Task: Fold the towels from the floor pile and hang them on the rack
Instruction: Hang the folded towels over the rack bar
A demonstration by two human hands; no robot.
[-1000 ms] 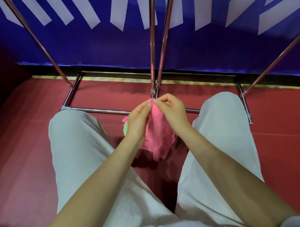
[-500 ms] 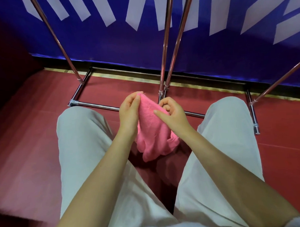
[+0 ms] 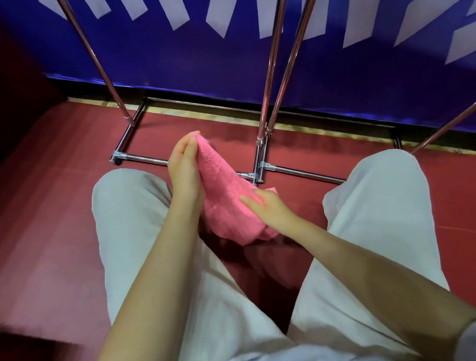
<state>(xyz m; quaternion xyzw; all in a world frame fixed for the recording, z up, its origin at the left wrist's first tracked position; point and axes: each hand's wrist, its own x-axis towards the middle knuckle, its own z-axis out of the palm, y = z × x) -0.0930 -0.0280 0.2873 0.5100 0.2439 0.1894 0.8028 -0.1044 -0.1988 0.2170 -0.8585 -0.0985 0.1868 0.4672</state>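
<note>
A pink towel (image 3: 223, 189) hangs between my knees, above the red floor. My left hand (image 3: 184, 171) pinches its upper corner, lifted toward the rack. My right hand (image 3: 267, 206) grips the towel lower down along its right edge, thumb on top of the cloth. The towel's bottom bunches below my right hand. The metal rack (image 3: 259, 141) stands just ahead, its chrome base bar running across behind the towel and its poles rising out of view. The floor pile is hidden from sight.
My two legs in light trousers (image 3: 130, 227) flank the towel. A blue banner with white stripes (image 3: 200, 60) covers the wall behind the rack. A slanted rack pole (image 3: 445, 127) comes in at the right. Dark space lies at far left.
My right hand has slid down the towel's edge away from my left hand, which has stayed at the top corner. The towel is now stretched out between them.
</note>
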